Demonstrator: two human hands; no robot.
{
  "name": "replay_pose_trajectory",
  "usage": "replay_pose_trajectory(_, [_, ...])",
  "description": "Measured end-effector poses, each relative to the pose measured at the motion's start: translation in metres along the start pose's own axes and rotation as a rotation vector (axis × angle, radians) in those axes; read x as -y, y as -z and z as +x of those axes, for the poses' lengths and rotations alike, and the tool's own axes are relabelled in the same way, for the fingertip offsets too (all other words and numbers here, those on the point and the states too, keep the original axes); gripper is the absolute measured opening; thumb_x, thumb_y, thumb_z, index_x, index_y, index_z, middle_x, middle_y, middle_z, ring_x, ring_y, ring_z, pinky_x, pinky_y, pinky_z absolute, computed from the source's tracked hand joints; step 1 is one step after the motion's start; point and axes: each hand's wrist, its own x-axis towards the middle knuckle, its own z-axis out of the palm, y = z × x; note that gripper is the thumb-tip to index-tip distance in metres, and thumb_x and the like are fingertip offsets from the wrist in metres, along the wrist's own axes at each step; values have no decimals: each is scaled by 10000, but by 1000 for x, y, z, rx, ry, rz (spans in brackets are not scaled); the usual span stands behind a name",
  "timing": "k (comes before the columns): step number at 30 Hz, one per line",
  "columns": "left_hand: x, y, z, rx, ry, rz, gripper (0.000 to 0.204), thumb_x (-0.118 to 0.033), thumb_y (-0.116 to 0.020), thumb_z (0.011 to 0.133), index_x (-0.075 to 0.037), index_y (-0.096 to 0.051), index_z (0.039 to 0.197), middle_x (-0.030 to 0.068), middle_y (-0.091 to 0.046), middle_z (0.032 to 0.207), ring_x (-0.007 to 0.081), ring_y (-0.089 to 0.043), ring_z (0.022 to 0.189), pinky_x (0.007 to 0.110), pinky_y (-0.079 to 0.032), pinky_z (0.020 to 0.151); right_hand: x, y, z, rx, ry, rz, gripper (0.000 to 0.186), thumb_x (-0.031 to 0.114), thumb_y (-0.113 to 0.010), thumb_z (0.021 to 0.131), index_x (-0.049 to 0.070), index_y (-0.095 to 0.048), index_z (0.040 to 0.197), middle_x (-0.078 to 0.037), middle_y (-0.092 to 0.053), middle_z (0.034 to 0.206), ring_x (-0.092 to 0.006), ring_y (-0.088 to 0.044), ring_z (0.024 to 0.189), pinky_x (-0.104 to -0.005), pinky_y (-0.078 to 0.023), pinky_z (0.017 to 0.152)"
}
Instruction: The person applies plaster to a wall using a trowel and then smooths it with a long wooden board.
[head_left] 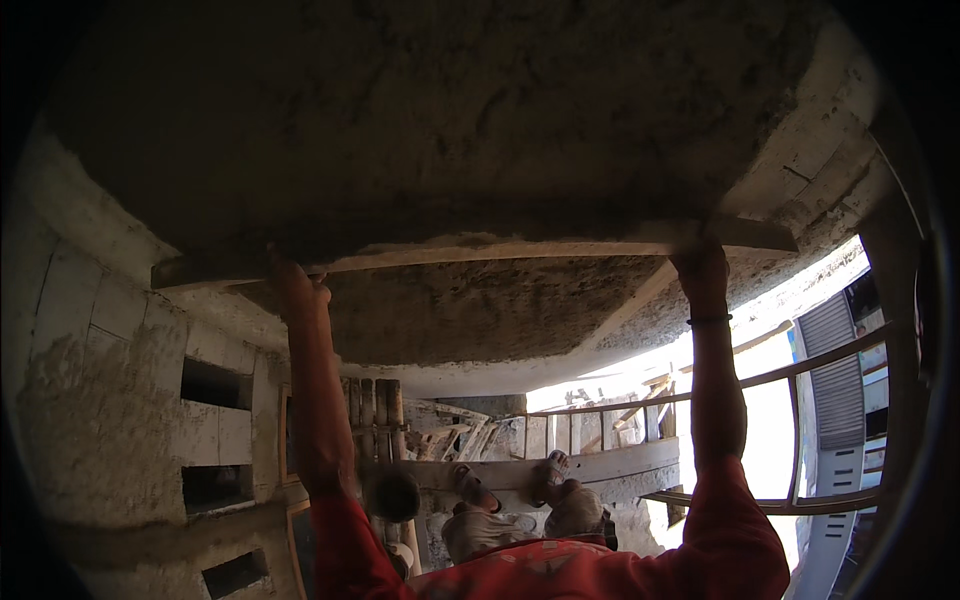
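A long, pale straightedge lies across the picture, pressed along a dark, rough wet-looking plaster surface. My left hand grips it toward its left end, the thumb showing on the lower edge. Closer to its right end, my right hand is closed round it, slightly blurred. Both arms reach up and forward. Grey mortar clings along part of the bar's upper edge. Below the bar, more plaster shows a coarser, pitted face, with a pale band bordering it.
My sandalled feet stand on a narrow wooden plank. A dark bucket sits beside my left leg. At left rises a block wall with dark openings; at right, curved-looking rails border a bright drop.
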Motion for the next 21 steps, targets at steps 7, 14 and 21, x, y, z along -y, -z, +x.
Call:
replay_pose_trajectory(7, [-79,-22,-44,-69,224,-410,483,-462,-462,972,-102,-442,1293,97,-529,1199,243,-572,956,350,-480,675,-7,30,10,-30,48,57,637,279,-779,740,48,-523,1276,-147,-648,1133,-282,-626,1046,-367,-485,911])
replay_pose_trajectory(14, [-11,28,-95,-193,410,-493,408,-455,-430,984,-132,-484,1228,56,-595,1061,182,-578,756,342,-448,547,5,54,-29,67,-106,171,617,105,-745,776,-19,-477,1318,-149,-556,1295,-217,-569,1138,-329,-478,939])
replay_pose_trajectory(21, [78,74,-199,-379,590,-551,390,-458,-460,973,-106,-554,1113,49,-640,860,191,-598,583,330,-417,432,-8,86,-67,203,3,71,569,44,-688,812,7,-470,1337,-142,-570,1286,-243,-570,1153,-338,-474,961])
